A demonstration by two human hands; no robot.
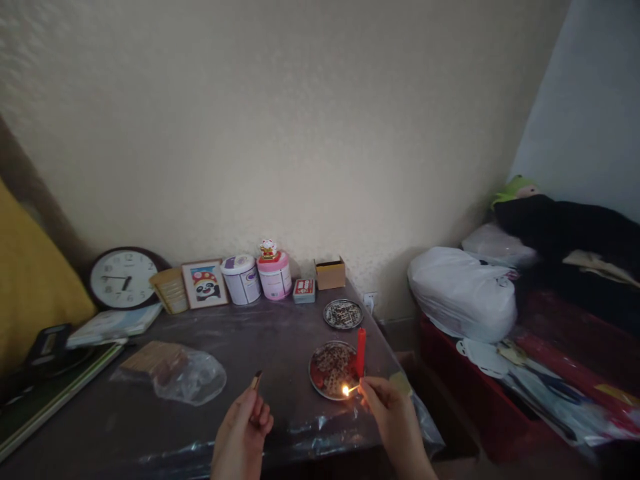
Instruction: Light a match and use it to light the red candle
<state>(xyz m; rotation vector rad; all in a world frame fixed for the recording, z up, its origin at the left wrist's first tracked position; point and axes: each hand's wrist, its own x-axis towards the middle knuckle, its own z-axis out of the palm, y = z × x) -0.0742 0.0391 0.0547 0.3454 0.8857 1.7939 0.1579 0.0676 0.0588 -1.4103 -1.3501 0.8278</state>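
My right hand [393, 413] pinches a burning match [350, 389], its flame low beside the base of a red candle [361, 352]. The candle stands upright at the right edge of a patterned round plate [327, 373] on the dark table [280, 333]. My left hand [243, 433] holds a small matchbox [257, 381], raised a little above the table's front part, left of the plate. A second patterned plate [343, 314] lies behind the first.
Along the wall stand a clock [123, 278], a framed panda picture [204, 283], two tubs [257, 278], a small red box [304, 291] and a cardboard box [330, 273]. A clear plastic bag [185, 378] lies left of centre. White bags [463, 293] sit right.
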